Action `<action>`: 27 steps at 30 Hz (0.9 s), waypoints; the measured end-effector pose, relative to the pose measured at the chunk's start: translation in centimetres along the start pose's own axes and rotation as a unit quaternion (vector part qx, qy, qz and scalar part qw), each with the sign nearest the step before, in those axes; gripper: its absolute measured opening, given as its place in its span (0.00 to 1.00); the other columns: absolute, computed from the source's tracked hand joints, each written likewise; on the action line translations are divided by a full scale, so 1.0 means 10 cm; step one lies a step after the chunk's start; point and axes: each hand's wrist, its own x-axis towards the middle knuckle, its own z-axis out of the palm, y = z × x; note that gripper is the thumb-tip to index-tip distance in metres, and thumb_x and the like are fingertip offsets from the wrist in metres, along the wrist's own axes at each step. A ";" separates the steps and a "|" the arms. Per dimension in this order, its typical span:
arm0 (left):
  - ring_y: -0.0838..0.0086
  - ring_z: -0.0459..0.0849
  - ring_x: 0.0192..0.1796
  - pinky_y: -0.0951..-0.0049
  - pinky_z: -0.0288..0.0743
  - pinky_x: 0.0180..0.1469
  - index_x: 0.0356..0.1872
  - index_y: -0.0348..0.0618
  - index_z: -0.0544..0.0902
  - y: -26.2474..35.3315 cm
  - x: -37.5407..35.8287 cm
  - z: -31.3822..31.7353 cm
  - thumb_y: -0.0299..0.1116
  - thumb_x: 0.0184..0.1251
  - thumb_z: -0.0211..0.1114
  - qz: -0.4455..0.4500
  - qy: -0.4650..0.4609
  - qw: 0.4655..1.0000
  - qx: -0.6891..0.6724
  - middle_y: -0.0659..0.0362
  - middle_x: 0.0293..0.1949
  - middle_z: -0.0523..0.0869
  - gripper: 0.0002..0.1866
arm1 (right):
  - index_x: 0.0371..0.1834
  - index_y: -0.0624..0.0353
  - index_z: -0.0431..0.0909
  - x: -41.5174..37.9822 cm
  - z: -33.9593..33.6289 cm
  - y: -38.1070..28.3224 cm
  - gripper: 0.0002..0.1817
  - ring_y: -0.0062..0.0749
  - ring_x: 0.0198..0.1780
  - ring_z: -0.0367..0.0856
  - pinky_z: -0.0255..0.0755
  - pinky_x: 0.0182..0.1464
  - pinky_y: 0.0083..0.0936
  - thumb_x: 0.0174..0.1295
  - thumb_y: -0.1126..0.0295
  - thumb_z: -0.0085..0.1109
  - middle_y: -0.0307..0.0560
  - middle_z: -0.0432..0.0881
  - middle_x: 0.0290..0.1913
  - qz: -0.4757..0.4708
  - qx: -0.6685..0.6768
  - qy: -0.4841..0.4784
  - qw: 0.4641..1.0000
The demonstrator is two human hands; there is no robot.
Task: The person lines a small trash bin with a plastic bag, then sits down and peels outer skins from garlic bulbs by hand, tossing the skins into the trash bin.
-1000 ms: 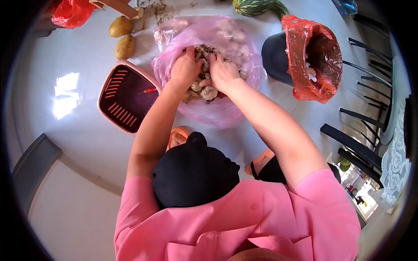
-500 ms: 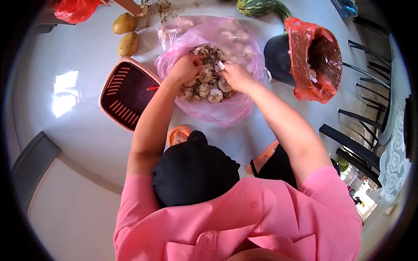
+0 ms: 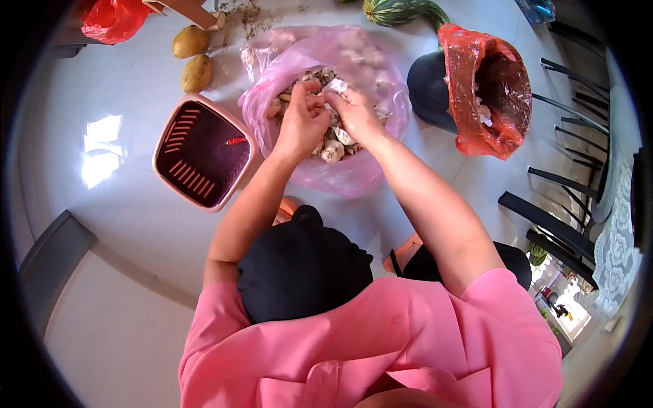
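Note:
A pink plastic bag [image 3: 340, 178] lies open on the floor, with garlic bulbs [image 3: 332, 150] and dry scraps inside. My left hand [image 3: 304, 122] is over the left part of the garlic, its fingers bent and turned toward my other hand. Close beside it, my right hand [image 3: 356, 117] has its thumb and fingers pressed together, with a white papery piece [image 3: 336, 86] at its fingertips. The two hands nearly meet above the bulbs. What lies between their fingertips is too small to make out.
Left of the bag stands a pink-rimmed basket [image 3: 249, 149] with a red item [image 3: 235, 141] inside. Two yellowish fruits [image 3: 196, 73] lie beyond it. A red-bag-lined bin [image 3: 469, 129] is at right, near chairs [image 3: 544, 221]. A striped green gourd [image 3: 394, 11] lies behind.
My left hand has moved right and turned toward my right hand. My right hand has shifted slightly, and the two are now close together. The basket shows more fully.

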 end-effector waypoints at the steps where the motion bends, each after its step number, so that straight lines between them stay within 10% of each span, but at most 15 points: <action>1: 0.65 0.84 0.42 0.71 0.78 0.42 0.56 0.36 0.67 0.07 -0.04 0.00 0.20 0.59 0.56 -0.041 0.014 0.996 -0.076 0.50 0.43 0.81 0.21 | 0.49 0.57 0.77 -0.06 -0.03 -0.17 0.12 0.15 0.28 0.73 0.69 0.28 0.16 0.68 0.65 0.53 0.35 0.80 0.33 0.001 0.000 0.001 1.000; 4: 0.69 0.83 0.44 0.75 0.79 0.43 0.53 0.33 0.69 0.07 -0.07 -0.11 0.22 0.63 0.54 -0.066 0.011 0.984 -0.163 0.52 0.44 0.79 0.17 | 0.44 0.55 0.81 -0.22 -0.20 -0.56 0.11 0.09 0.21 0.64 0.57 0.20 0.11 0.68 0.64 0.51 0.30 0.76 0.27 0.120 -0.012 0.057 0.991; 15: 0.77 0.80 0.42 0.77 0.75 0.42 0.50 0.37 0.76 0.18 0.26 -0.32 0.26 0.67 0.52 -0.010 -0.008 0.997 0.082 0.60 0.43 0.82 0.13 | 0.56 0.72 0.65 -0.79 -1.83 -2.26 0.17 0.08 0.21 0.58 0.50 0.20 0.06 0.69 0.72 0.46 0.34 0.69 0.30 -0.164 0.098 0.174 0.966; 19: 0.69 0.82 0.42 0.71 0.74 0.46 0.46 0.40 0.80 0.14 0.35 -0.32 0.32 0.65 0.57 0.008 0.002 0.992 0.122 0.55 0.37 0.85 0.12 | 0.50 0.64 0.72 -0.53 -2.48 -1.73 0.12 0.10 0.21 0.63 0.53 0.19 0.10 0.68 0.70 0.51 0.35 0.75 0.30 -0.073 0.086 0.313 0.943; 22: 0.59 0.79 0.47 0.59 0.72 0.50 0.36 0.43 0.84 0.06 0.33 -0.18 0.38 0.60 0.61 0.121 -0.108 0.912 0.376 0.56 0.40 0.85 0.11 | 0.39 0.56 0.78 -0.36 -2.77 -1.07 0.10 0.13 0.21 0.63 0.57 0.21 0.14 0.69 0.64 0.49 0.32 0.72 0.25 0.137 -0.124 0.254 0.949; 25: 0.62 0.74 0.53 0.58 0.67 0.51 0.32 0.47 0.84 0.07 0.13 0.12 0.41 0.60 0.61 0.187 -0.075 0.790 0.580 0.58 0.43 0.84 0.11 | 0.58 0.60 0.73 -0.30 -2.68 -0.83 0.20 0.36 0.51 0.75 0.69 0.54 0.31 0.66 0.63 0.50 0.48 0.79 0.51 0.237 -0.337 0.035 0.910; 27: 0.64 0.73 0.55 0.56 0.62 0.58 0.38 0.51 0.84 0.09 0.12 0.26 0.44 0.59 0.62 0.127 -0.134 0.788 0.587 0.60 0.44 0.83 0.12 | 0.60 0.61 0.71 -0.29 -2.62 -0.91 0.25 0.41 0.55 0.75 0.66 0.58 0.32 0.63 0.60 0.54 0.54 0.77 0.56 0.238 -0.462 -0.062 0.852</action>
